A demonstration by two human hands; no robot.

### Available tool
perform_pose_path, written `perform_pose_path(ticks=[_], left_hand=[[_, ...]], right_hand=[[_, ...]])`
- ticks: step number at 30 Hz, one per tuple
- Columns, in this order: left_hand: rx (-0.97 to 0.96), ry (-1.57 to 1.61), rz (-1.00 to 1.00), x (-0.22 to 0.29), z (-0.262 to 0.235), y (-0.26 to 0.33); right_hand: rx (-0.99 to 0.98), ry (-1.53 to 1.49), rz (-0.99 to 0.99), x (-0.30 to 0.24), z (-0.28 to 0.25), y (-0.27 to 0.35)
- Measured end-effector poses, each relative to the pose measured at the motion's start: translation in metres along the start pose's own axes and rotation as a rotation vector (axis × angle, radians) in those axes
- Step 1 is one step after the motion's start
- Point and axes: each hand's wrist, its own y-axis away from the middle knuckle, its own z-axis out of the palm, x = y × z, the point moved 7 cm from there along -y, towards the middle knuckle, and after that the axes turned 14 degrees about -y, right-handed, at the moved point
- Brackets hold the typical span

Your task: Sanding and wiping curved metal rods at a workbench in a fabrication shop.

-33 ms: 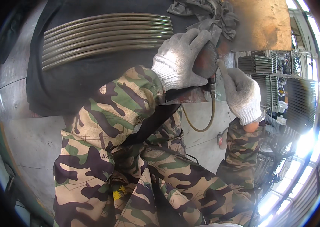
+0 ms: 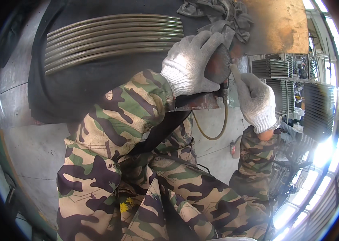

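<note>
**A:** ok so what's nearest in this shot?

**B:** Mostly camo sleeves and trousers filling the near half. Between the arms a yellowish hose (image 2: 211, 130) loops down off the tool, over a pale grey floor (image 2: 29, 148).

**A:** and the hands?

**B:** Both in white knit gloves. The left hand (image 2: 191, 64) sits on top of a dark rounded power tool (image 2: 217, 66), fingers curled together over its body. The right hand (image 2: 257, 100) is just right of it, fingers wrapped closed around the lower handle part, one finger pointing up along the tool. Can't tell what the tool's tip touches, the hands hide it.

**A:** where's the tool exactly?

**B:** Centre right, at the edge of a dark bench (image 2: 97, 88).

**A:** further back?

**B:** A bundle of curved metal rods (image 2: 113, 38) lies far left on the bench. Grey rags (image 2: 221, 14) far centre, a rusty orange plate (image 2: 276, 26) far right, and stacked grey racks (image 2: 272, 68) off to the right.
</note>
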Motion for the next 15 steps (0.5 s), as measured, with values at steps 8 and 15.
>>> perform_pose_path(ticks=[8,15], left_hand=[[0.016,0.007,-0.002,0.0,-0.001,-0.003],[-0.021,-0.019,-0.018,0.001,-0.003,-0.001]], right_hand=[[0.035,-0.646,0.252,0.05,0.021,0.01],[-0.056,-0.434,0.265,0.034,0.008,0.005]])
